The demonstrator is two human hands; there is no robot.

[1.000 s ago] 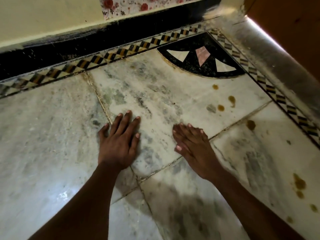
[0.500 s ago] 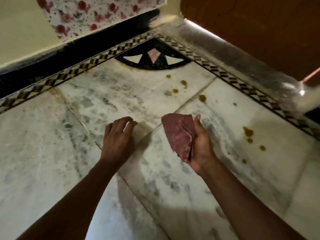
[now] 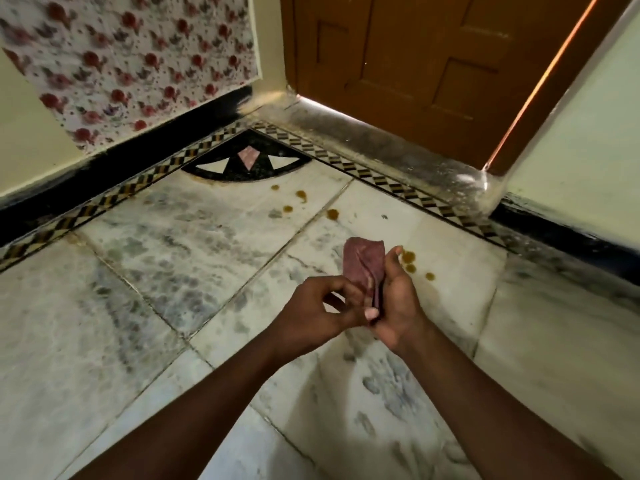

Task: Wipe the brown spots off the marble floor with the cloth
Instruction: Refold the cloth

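A folded maroon cloth (image 3: 364,263) stands upright above the marble floor (image 3: 194,237), gripped by my right hand (image 3: 398,299) along its right edge. My left hand (image 3: 317,310) pinches the cloth's lower left edge, fingers curled. Brown spots lie on the floor: one cluster (image 3: 300,195) near the black inlay corner, with another spot (image 3: 332,213) on the tile joint. A second cluster (image 3: 410,261) lies just right of my right hand.
A black triangular inlay (image 3: 247,161) fills the floor corner, framed by a checkered border (image 3: 381,180). A wooden door (image 3: 433,64) stands behind a grey threshold (image 3: 381,140). Floral wallpaper (image 3: 138,64) covers the left wall; a pale wall (image 3: 581,133) rises at right.
My left hand lifted off the floor and came across to the cloth. The right hand still holds the cloth, now further right. The view tilted up toward the door.
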